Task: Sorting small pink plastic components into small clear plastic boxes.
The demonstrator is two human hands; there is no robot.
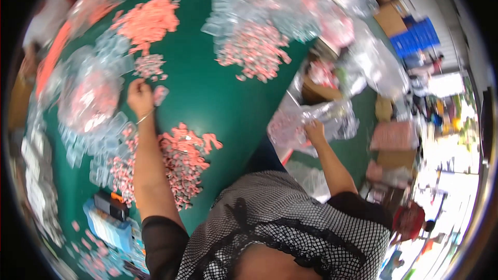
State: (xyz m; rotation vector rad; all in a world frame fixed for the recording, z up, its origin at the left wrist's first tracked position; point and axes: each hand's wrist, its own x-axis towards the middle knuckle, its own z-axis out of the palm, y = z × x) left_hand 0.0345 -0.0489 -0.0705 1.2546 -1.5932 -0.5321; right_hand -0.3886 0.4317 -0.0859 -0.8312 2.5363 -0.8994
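My left hand [140, 98] is over the green table, its fingers curled together; whatever they may hold is too blurred to make out. Just beyond its fingertips lies a small heap of pink-and-grey pieces [149, 66]. A small clear packet with something pink inside [160, 95] is right beside that hand. Off to the right, my right hand [315, 131] grips the edge of a clear plastic bag [287, 127] that holds pinkish contents. Below my left forearm spreads a larger pile of pink and dark grey pieces [182, 168].
Farther off are an orange-pink pile [150, 21] and a pink-and-grey pile [254, 52]. A filled clear bag [89, 98] and several clear cases [106, 148] lie at left. A blue box [106, 223] sits at near left. A cardboard box [319, 91] stands near the right hand.
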